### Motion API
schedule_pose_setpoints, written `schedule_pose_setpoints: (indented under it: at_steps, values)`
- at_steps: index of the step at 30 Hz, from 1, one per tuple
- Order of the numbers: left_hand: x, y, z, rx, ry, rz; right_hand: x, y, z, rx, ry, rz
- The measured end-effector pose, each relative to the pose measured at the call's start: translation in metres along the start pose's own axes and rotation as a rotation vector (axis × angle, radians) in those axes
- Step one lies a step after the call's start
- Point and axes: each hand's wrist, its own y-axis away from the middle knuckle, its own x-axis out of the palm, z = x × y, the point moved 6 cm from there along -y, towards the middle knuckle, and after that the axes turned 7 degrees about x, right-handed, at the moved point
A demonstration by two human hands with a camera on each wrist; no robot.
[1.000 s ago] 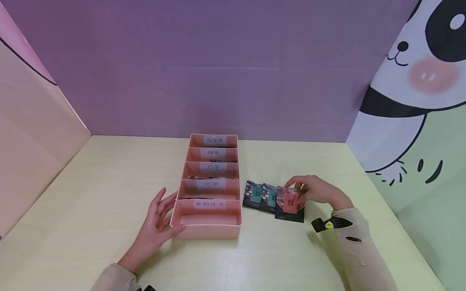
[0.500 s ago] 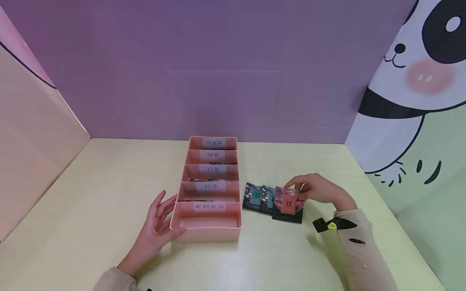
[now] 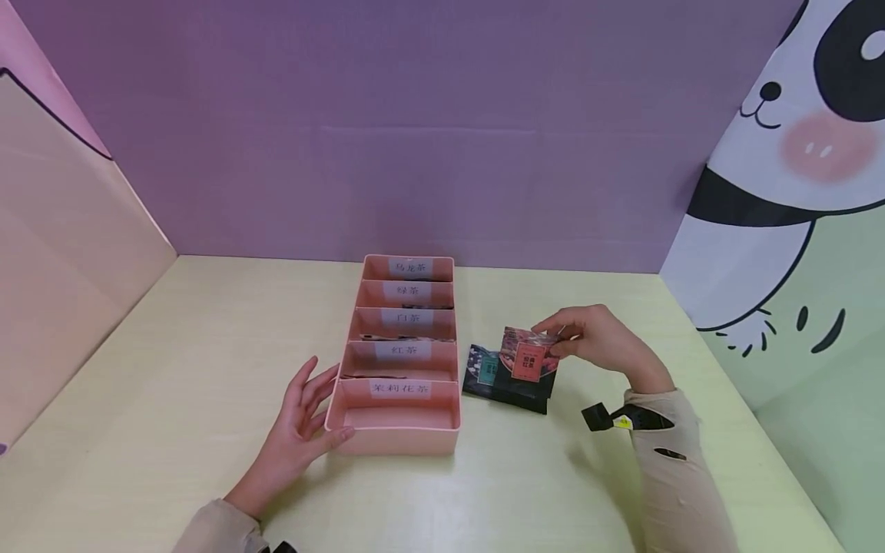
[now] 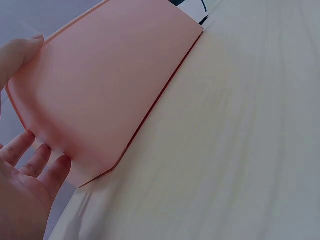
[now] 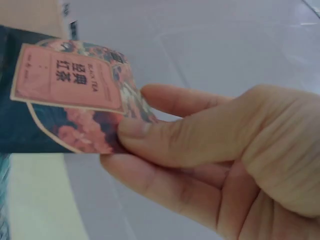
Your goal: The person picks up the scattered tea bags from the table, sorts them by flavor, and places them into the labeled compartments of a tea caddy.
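Between thumb and fingers, my right hand [image 3: 601,346] pinches the edge of a dark tea bag packet [image 5: 67,95] with a salmon label reading "BLACK TEA". It is raised and tilted above dark packets with teal labels; one such tea packet [image 3: 482,370] shows on the table, and another is mostly hidden beneath. My left hand [image 3: 299,430] rests against the near left corner of a pink divided box [image 3: 404,442], its thumb on the front rim and its fingertips touching the side wall [image 4: 100,90]. Those fingers are spread and only slightly bent.
Several compartments run front to back in the box, each with a white Chinese label [image 3: 401,389]; packet edges show in some. The box and packets are on a pale wooden table [image 3: 228,330]. A purple panel [image 3: 429,153] stands behind, with side panels left and right.
My right hand has lifted the black tea packet and carried it slightly left, over the teal-labelled packets. My left hand stays at the box corner.
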Motion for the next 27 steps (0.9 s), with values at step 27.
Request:
schedule_pose_setpoints:
  at_steps: [27]
  values:
    - [0.0, -0.001, 0.002, 0.041, 0.019, -0.007, 0.032, -0.017, 0.077, -0.363, -0.211, -0.473]
